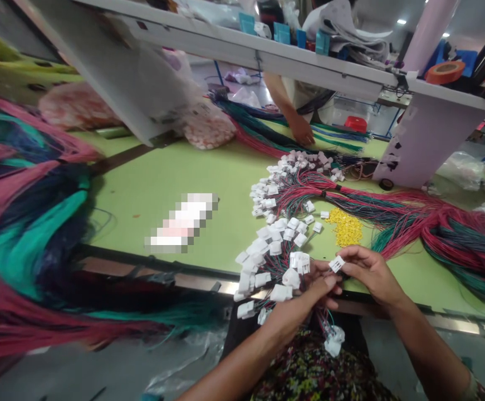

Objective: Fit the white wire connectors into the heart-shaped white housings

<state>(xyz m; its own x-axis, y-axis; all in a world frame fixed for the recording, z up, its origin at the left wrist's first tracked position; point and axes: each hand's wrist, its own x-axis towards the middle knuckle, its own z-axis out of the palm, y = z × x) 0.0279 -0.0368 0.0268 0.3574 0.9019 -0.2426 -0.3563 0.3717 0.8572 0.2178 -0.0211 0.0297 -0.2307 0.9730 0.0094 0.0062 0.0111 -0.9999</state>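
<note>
On my feed the left hand [298, 306] sits low at the near edge of the worktop [150, 189], its forearm rising from the lower left, wrist angled and fingers curled in. I read its grip as clamped on a bunch of wired connectors [263, 284], with white plastic housings fanning out to the left and others hanging below the hand on red, green and dark leads. The right hand [371, 273] comes in from the lower right, wrist bent, fingers pointing back toward the left hand and just beside it. Its grip is closed too: thumb and fingertips pinch a single white plastic connector [336, 264] just above the bunch, held up near the worktop edge.

Farther out on the green surface lies a spread of more connectors [275, 206], their leads running right into a thick red and teal wire bundle [455, 239]. A small heap of yellow pieces [346, 227] sits beside them. A much larger pink, teal and navy wire bundle [25, 223] fills the left side. Past the white shelf [242, 42], a co-worker's hand [301, 131] rests on more laid-out wires [267, 133]. A pixelated patch [181, 223] hides whatever lies mid-worktop, and a roll of orange tape [445, 72] sits up at the right.
</note>
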